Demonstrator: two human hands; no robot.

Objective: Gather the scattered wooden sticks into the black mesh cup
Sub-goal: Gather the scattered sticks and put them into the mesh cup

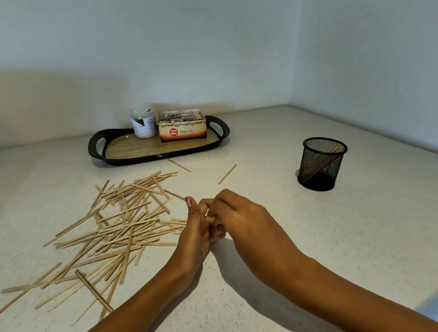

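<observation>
Wooden sticks [126,225] lie heaped at left as a person's left hand [197,224] and right hand [235,213], both curled round a small bundle [215,225], ready a load seemingly bound for the black mesh cup [321,165], well apart at right.

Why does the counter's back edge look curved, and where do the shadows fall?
Head view: the wide-angle lens bows the counter edge; soft shadows fall just right of both arms; the sticks and cup look sharp.
</observation>
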